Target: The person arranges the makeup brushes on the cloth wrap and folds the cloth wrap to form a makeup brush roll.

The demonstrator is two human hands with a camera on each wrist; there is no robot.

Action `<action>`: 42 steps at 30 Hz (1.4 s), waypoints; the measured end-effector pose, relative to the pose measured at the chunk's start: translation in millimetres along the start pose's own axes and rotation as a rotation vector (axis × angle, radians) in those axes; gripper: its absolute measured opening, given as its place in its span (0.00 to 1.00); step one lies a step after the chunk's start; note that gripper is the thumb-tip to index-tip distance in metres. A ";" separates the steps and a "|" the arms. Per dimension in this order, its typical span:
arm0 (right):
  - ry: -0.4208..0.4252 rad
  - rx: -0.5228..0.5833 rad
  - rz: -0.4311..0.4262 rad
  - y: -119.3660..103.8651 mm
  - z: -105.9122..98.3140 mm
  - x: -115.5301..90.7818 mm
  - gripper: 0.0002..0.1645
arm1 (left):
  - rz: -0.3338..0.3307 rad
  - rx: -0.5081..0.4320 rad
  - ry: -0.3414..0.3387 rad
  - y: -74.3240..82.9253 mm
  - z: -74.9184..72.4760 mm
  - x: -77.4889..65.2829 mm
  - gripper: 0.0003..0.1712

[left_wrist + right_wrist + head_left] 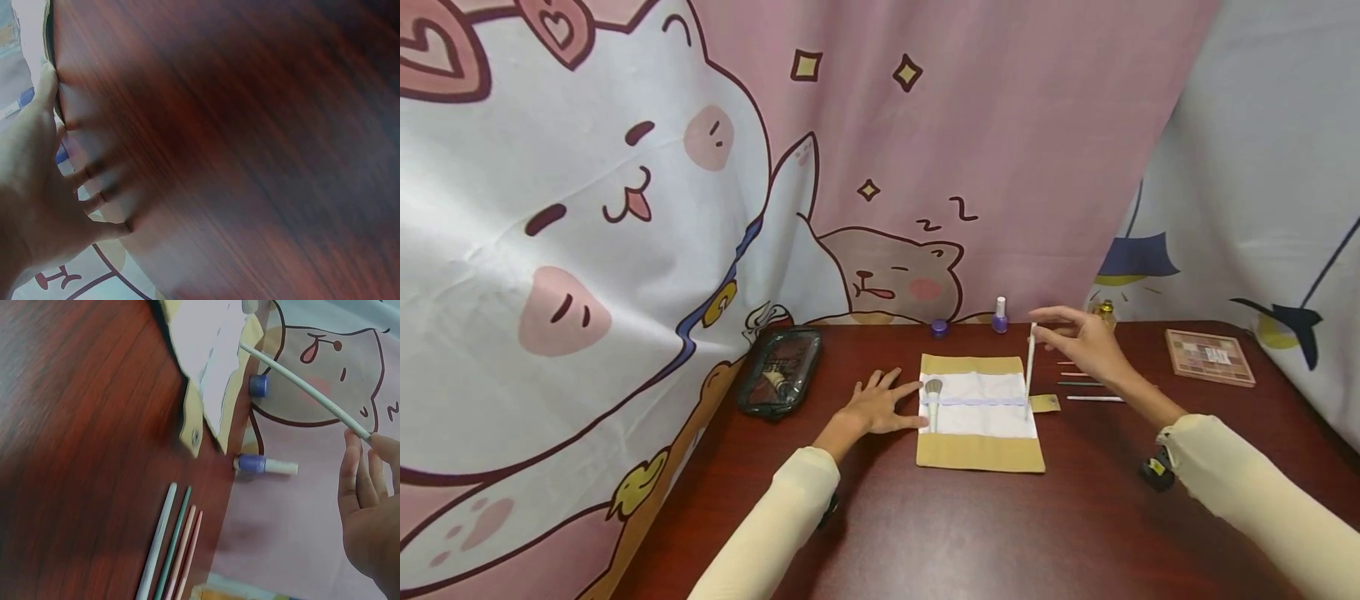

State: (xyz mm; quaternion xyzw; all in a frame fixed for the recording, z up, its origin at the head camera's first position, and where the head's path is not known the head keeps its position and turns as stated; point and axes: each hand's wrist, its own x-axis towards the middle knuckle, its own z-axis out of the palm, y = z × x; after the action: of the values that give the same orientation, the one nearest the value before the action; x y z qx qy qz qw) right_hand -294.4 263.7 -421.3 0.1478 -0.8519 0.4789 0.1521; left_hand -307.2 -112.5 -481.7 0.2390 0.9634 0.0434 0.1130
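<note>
A tan brush roll [981,452] with a white lining and a pale lavender strap lies unfolded on the table. One makeup brush [933,400], with fluffy bristles and a white handle, is tucked under the strap at the left. My right hand [1084,340] pinches the upper end of a slim white makeup brush [306,387] between thumb and fingertips. This brush stands nearly upright over the roll's right side, its bristles not visible. With fingers spread, my left hand [874,407] rests on the table, thumb and index fingertip at the roll's left edge.
Several slim brushes [164,531] lie in a row right of the snap tab [1045,403]. A purple nail polish bottle [999,320], a small purple jar [938,328] and a gold-capped bottle [1105,312] stand behind. A black clear pouch [781,372] lies left, an eyeshadow palette [1210,357] right.
</note>
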 end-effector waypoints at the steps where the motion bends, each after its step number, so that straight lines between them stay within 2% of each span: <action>1: -0.005 0.011 -0.013 -0.4 3.2 1.8 0.21 | 0.001 -0.003 0.004 -0.2 0.2 0.2 0.50; 5: -0.010 0.067 -0.046 -1.9 17.4 11.2 0.21 | -0.002 0.005 0.008 -0.7 1.0 1.3 0.50; 8: -0.004 0.095 -0.038 -2.5 29.4 19.1 0.20 | -0.004 0.014 0.006 -0.6 1.3 2.0 0.50; 20: 0.007 0.077 -0.037 -5.4 70.8 39.7 0.18 | -0.009 0.034 -0.001 1.8 1.2 2.6 0.49; 31: 0.001 0.114 -0.040 -7.5 94.6 55.8 0.16 | -0.014 0.004 0.005 -0.5 3.5 1.3 0.49; 39: -0.070 0.145 0.002 -4.4 107.4 60.5 0.16 | -0.017 0.012 -0.002 -0.4 1.4 2.0 0.49; 42: -0.084 0.120 0.012 -3.2 112.2 60.1 0.16 | -0.015 0.012 0.000 -0.6 0.5 1.4 0.48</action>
State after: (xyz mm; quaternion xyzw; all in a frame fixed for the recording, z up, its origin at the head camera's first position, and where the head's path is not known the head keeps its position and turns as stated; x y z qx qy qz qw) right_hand -361.0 159.1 -450.3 0.1712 -0.8282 0.5234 0.1043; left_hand -308.5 -112.4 -482.6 0.2327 0.9654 0.0368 0.1118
